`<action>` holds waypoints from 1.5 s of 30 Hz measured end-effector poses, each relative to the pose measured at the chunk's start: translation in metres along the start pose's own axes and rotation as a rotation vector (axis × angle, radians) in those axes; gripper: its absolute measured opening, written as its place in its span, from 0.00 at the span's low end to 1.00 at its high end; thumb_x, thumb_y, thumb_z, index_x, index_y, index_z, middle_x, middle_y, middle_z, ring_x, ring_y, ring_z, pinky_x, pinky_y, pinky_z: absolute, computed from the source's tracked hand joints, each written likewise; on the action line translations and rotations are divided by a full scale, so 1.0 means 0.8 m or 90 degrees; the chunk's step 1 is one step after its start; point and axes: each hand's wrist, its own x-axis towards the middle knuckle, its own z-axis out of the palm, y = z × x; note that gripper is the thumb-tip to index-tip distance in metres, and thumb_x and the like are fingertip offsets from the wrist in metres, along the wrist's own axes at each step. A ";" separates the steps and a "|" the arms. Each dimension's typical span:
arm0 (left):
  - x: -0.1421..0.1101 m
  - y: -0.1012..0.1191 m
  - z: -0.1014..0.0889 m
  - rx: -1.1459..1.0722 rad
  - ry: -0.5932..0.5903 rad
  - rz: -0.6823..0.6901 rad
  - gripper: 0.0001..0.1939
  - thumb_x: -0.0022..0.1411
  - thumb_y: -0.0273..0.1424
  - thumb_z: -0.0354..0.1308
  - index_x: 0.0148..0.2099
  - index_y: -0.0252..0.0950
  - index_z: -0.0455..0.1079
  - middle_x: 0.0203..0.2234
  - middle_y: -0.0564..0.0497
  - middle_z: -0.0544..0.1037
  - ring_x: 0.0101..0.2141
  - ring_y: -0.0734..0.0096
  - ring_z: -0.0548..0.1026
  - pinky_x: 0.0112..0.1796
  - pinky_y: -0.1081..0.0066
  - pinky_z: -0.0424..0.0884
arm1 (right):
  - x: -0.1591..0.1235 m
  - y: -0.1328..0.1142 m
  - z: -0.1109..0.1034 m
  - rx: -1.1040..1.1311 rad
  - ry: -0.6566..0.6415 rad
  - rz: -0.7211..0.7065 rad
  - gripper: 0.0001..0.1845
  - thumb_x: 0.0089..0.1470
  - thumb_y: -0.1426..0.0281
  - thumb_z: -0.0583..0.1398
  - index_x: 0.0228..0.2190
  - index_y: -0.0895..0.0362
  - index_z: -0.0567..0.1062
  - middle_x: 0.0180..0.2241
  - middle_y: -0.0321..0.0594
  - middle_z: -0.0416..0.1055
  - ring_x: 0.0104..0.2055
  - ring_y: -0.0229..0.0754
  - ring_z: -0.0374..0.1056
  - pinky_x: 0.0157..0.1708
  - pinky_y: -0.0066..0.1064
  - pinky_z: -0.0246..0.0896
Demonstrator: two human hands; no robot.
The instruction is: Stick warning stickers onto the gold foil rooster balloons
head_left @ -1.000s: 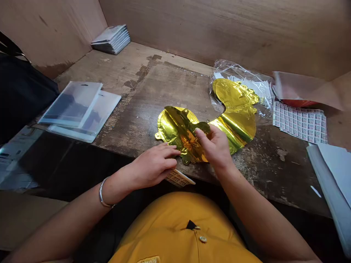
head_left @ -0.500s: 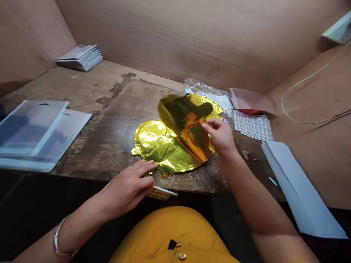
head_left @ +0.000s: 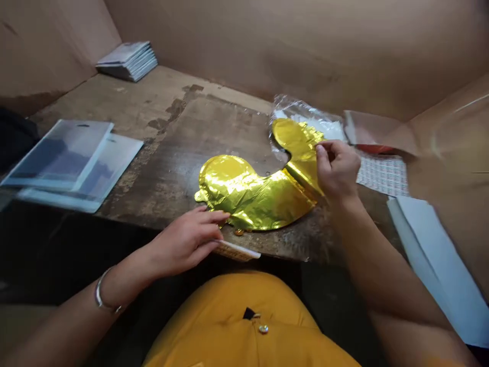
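A gold foil balloon (head_left: 252, 199), flat and curved like a number or letter, lies opened out on the worn wooden table, with a crease across its right part. My left hand (head_left: 187, 239) is at the table's front edge, its fingertips on the balloon's lower left rim. Between its thumb and fingers is a sheet of small printed stickers (head_left: 239, 251), jutting past the edge. My right hand (head_left: 339, 168) is closed in a pinch at the balloon's right side; the fingers partly hide the foil there.
Clear plastic sleeves (head_left: 61, 158) lie at the left, and a stack of packets (head_left: 128, 61) stands in the back left corner. Behind the balloon is a clear bag with white strips (head_left: 328, 125). Further right are sticker sheets (head_left: 384, 174) and white paper (head_left: 431, 244).
My right hand has lifted the folded foil flap off the left part and carried it right, so the balloon now lies spread out. My left hand stays at the rim with the sticker sheet.
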 end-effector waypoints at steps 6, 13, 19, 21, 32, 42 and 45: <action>-0.004 0.037 -0.006 -0.385 0.072 -0.268 0.06 0.58 0.29 0.57 0.36 0.35 0.75 0.32 0.49 0.79 0.34 0.68 0.77 0.33 0.72 0.73 | -0.166 -0.095 -0.031 0.152 -0.410 -0.287 0.12 0.56 0.65 0.60 0.41 0.56 0.74 0.36 0.42 0.76 0.38 0.43 0.70 0.37 0.33 0.64; -0.012 0.042 0.020 -0.705 0.162 -0.475 0.13 0.49 0.35 0.67 0.34 0.32 0.74 0.26 0.52 0.77 0.26 0.74 0.74 0.28 0.76 0.71 | -0.168 -0.077 -0.013 0.290 -0.570 0.038 0.12 0.55 0.63 0.60 0.25 0.57 0.74 0.22 0.34 0.71 0.23 0.35 0.63 0.24 0.27 0.59; -0.016 0.042 0.038 -0.795 0.196 -0.500 0.13 0.51 0.36 0.66 0.32 0.32 0.71 0.23 0.53 0.76 0.23 0.75 0.73 0.27 0.74 0.72 | -0.171 -0.092 -0.020 0.104 -0.355 -0.229 0.07 0.55 0.67 0.60 0.35 0.56 0.76 0.32 0.41 0.76 0.36 0.44 0.68 0.38 0.37 0.65; -0.015 0.044 0.040 -0.778 0.204 -0.482 0.12 0.52 0.36 0.66 0.31 0.32 0.71 0.24 0.53 0.76 0.25 0.75 0.73 0.29 0.74 0.71 | -0.178 -0.105 -0.018 0.062 -0.254 -0.356 0.10 0.55 0.70 0.61 0.39 0.58 0.76 0.36 0.44 0.76 0.41 0.47 0.66 0.45 0.40 0.63; -0.015 0.050 0.044 -0.774 0.240 -0.440 0.16 0.53 0.42 0.65 0.35 0.32 0.75 0.26 0.51 0.78 0.27 0.72 0.74 0.31 0.73 0.72 | -0.195 -0.119 0.007 0.085 -0.227 -0.388 0.04 0.57 0.72 0.59 0.33 0.56 0.76 0.32 0.38 0.77 0.33 0.40 0.68 0.36 0.34 0.61; -0.016 0.053 0.053 -0.862 0.261 -0.444 0.14 0.55 0.40 0.65 0.34 0.33 0.75 0.25 0.52 0.78 0.26 0.76 0.73 0.30 0.77 0.71 | -0.207 -0.100 0.009 0.090 -0.125 -0.562 0.09 0.53 0.74 0.61 0.39 0.53 0.74 0.37 0.40 0.75 0.41 0.44 0.67 0.41 0.38 0.63; -0.016 0.054 0.052 -0.867 0.270 -0.453 0.15 0.54 0.41 0.65 0.33 0.32 0.74 0.25 0.52 0.77 0.26 0.76 0.73 0.30 0.76 0.71 | -0.205 -0.105 0.007 0.082 -0.121 -0.487 0.13 0.53 0.73 0.62 0.42 0.51 0.72 0.38 0.42 0.73 0.41 0.45 0.67 0.43 0.39 0.65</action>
